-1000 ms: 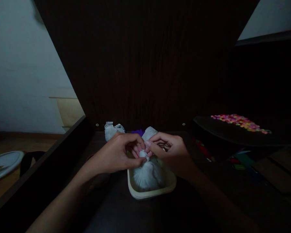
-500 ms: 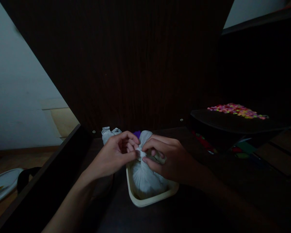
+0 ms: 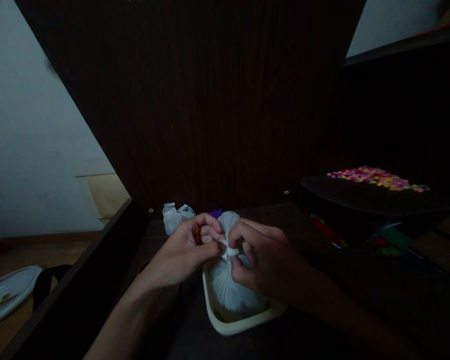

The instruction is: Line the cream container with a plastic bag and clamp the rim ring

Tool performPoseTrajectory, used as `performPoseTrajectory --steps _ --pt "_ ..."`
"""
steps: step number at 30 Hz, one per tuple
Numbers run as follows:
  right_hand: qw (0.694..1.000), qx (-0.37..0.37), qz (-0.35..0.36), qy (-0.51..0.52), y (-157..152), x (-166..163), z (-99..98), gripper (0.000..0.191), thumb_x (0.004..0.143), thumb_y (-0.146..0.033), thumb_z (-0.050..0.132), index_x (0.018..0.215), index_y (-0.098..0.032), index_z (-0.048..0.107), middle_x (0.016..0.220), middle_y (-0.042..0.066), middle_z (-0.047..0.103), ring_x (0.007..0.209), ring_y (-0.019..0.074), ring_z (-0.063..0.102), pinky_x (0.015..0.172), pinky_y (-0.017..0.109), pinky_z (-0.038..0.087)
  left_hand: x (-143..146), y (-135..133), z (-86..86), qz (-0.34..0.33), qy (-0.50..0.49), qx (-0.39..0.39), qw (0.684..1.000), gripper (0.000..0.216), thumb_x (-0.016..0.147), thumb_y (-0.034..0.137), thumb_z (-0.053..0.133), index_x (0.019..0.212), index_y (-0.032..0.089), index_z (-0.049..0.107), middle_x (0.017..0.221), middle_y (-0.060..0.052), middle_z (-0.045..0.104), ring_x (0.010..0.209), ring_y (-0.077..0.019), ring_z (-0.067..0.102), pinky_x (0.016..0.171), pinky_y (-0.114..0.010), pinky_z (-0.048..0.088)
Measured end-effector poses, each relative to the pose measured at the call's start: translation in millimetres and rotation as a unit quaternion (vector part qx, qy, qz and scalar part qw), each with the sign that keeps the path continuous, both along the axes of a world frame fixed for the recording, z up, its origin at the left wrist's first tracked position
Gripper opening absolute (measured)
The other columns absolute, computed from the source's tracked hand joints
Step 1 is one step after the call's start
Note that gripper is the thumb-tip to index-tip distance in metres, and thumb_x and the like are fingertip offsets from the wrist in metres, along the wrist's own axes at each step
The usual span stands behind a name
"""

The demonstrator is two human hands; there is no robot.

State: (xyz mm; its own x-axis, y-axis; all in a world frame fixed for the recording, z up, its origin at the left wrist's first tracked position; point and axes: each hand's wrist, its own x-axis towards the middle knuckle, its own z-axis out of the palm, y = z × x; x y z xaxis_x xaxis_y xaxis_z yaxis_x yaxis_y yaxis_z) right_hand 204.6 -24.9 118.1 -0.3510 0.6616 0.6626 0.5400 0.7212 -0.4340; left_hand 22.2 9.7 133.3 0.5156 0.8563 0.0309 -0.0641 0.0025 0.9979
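Observation:
A white cloth bundle [image 3: 230,292] sits in a cream rectangular tray [image 3: 230,327] on a dark table. My left hand [image 3: 182,250] and my right hand [image 3: 260,262] meet above it, and the fingers of both pinch the gathered neck of the bundle [image 3: 227,248]. Another white bundle [image 3: 176,216] lies just behind my left hand, near the back panel. A third white bundle [image 3: 228,218] shows behind my fingers, with something purple [image 3: 215,212] beside it.
A dark wooden panel [image 3: 210,100] rises behind the table. A dark raised surface at the right carries a scatter of small colourful pieces [image 3: 377,178]. A white plate [image 3: 7,295] lies on the floor at the left, beyond the table's dark side rail [image 3: 78,280].
Both hands have stayed pinched on the bundle's neck; my right hand's fingers have curled lower over it. The camera view has shifted slightly.

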Motion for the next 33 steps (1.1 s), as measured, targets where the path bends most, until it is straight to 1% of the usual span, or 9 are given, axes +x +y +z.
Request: performPoseTrajectory --steps 4,8,11,17,21,23,25,28,33 --pt "1.0 -0.013 0.008 0.02 -0.6 -0.4 -0.1 0.027 0.063 -0.003 0.051 0.076 -0.025 0.04 0.069 -0.006 0.053 0.058 0.0109 0.049 0.052 0.023 0.034 0.0 -1.3 1.6 -0.004 0.007 0.016 1.0 0.028 0.068 0.018 0.079 0.083 0.018 0.055 0.073 0.003 0.059 0.063 -0.0088 0.054 0.06 -0.02 0.043" --pt "0.999 -0.038 0.023 0.031 -1.0 1.0 -2.1 0.027 0.064 -0.005 0.051 0.074 -0.025 0.035 0.071 -0.005 0.053 0.061 0.0113 0.049 0.056 0.023 0.036 -0.4 -4.5 5.5 0.004 0.035 0.054 0.998 0.028 0.068 0.017 0.076 0.077 0.019 0.05 0.066 0.006 0.051 0.059 -0.0079 0.048 0.055 -0.019 0.037" --pt "0.997 -0.053 0.041 0.041 -0.1 1.4 -3.3 0.029 0.064 -0.004 0.051 0.073 -0.024 0.033 0.071 -0.005 0.051 0.061 0.0112 0.048 0.056 0.024 0.034 -0.2 -4.9 6.1 0.005 0.036 0.069 0.997 0.028 0.069 0.015 0.073 0.076 0.02 0.046 0.066 0.007 0.053 0.059 -0.0079 0.046 0.055 -0.019 0.035" --pt "0.99 -0.082 0.096 0.059 3.9 8.6 1.0 0.031 0.069 -0.007 0.055 0.069 -0.024 0.029 0.068 -0.005 0.048 0.06 0.0118 0.045 0.055 0.026 0.031 1.8 -1.3 2.9 -0.009 0.03 0.068 0.997 0.035 0.07 0.017 0.072 0.072 0.021 0.038 0.067 0.007 0.054 0.058 -0.0073 0.041 0.054 -0.02 0.032" --pt "0.992 -0.068 0.108 0.015 6.1 15.7 6.4 0.033 0.071 -0.005 0.054 0.07 -0.024 0.028 0.069 -0.005 0.047 0.06 0.0107 0.043 0.057 0.026 0.032 3.1 -3.0 1.5 -0.011 0.017 0.048 0.999 0.038 0.07 0.018 0.072 0.071 0.022 0.035 0.068 0.006 0.055 0.058 -0.0074 0.043 0.056 -0.02 0.032" --pt "0.993 -0.057 0.102 -0.004 6.2 16.9 8.1 0.03 0.071 -0.005 0.054 0.071 -0.024 0.031 0.069 -0.005 0.046 0.061 0.0109 0.043 0.057 0.025 0.033 4.2 -5.4 1.1 0.007 0.012 0.046 0.999 0.036 0.07 0.017 0.071 0.073 0.022 0.036 0.07 0.006 0.057 0.059 -0.0074 0.044 0.056 -0.02 0.033" --pt "0.996 -0.047 0.079 -0.013 5.2 16.5 9.0 0.024 0.073 -0.006 0.056 0.075 -0.024 0.039 0.068 -0.006 0.045 0.059 0.0104 0.044 0.056 0.024 0.034 5.6 -8.4 1.4 0.035 0.01 0.055 0.998 0.035 0.071 0.017 0.071 0.076 0.022 0.037 0.072 0.005 0.059 0.06 -0.0077 0.046 0.057 -0.02 0.035" --pt "0.998 -0.046 0.037 -0.023 1.3 14.5 9.6 0.019 0.078 -0.011 0.062 0.087 -0.023 0.051 0.07 -0.006 0.05 0.054 0.0088 0.045 0.052 0.022 0.035 7.8 -13.0 2.9 0.067 0.021 0.066 0.995 0.037 0.07 0.016 0.073 0.08 0.023 0.038 0.075 0.005 0.062 0.061 -0.0089 0.051 0.057 -0.02 0.037" --pt "0.997 -0.027 -0.004 -0.066 -7.2 9.2 10.2 0.018 0.081 -0.01 0.06 0.091 -0.023 0.051 0.079 -0.004 0.058 0.057 0.009 0.049 0.055 0.022 0.037 8.8 -15.9 2.8 0.1 0.033 0.081 0.991 0.038 0.07 0.017 0.074 0.083 0.023 0.038 0.074 0.005 0.062 0.064 -0.0114 0.058 0.058 -0.021 0.041"
